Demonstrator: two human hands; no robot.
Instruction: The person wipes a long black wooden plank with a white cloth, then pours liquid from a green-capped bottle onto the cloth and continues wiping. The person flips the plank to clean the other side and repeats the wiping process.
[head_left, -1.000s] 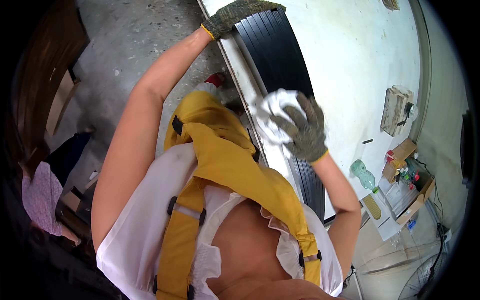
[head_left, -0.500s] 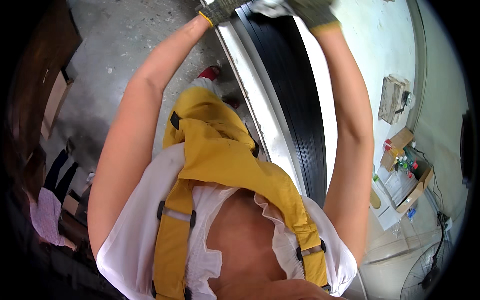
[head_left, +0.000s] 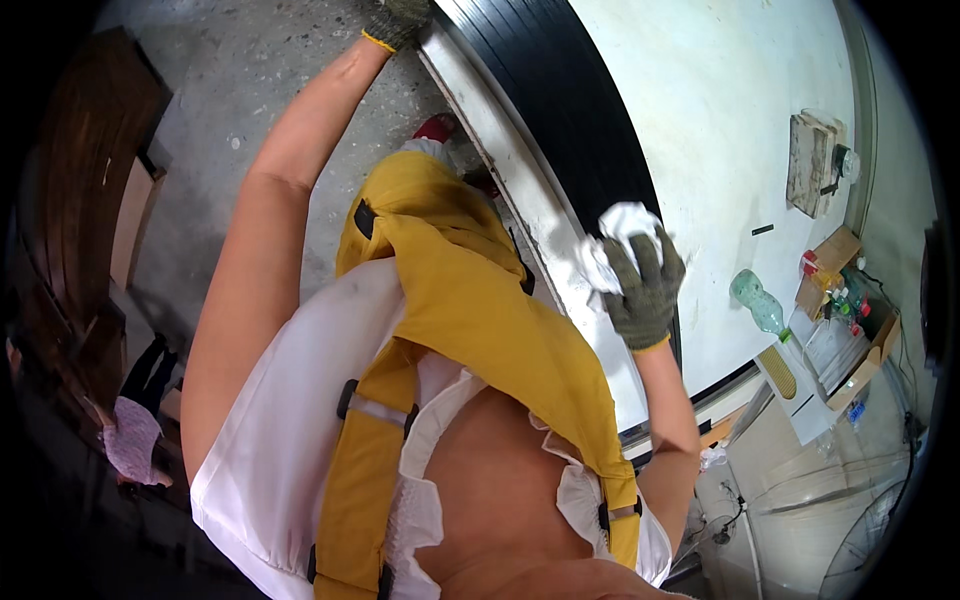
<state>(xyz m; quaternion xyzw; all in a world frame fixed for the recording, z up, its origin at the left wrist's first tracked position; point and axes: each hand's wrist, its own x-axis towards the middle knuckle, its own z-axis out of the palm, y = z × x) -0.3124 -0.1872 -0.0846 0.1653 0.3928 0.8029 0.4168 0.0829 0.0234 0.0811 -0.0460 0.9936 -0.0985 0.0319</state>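
Closest to the camera, yellow overalls with buckled straps lie over a white top. The left arm reaches nearly straight from the lower left to the top edge of the frame, where the gloved left hand sits beside the upper end of the black strips. The frame cuts its fingers off, so I cannot tell whether they grip anything.

Right of centre, the right arm is bent at the elbow, forearm angled upward. The gloved right hand, back toward the camera and fingers pointing up, is clamped on a bunched white cloth. The cloth overlaps the lower visible part of the strips; whether it presses on them I cannot tell. The strips lie side by side along the left edge of a white table, curving down from the top of the frame.

Farther off, at the right, a green see-through bottle lies on its side, contents unclear. Beyond it, an open cardboard box has pale flat pieces inside, with small red and green items clustered by it.
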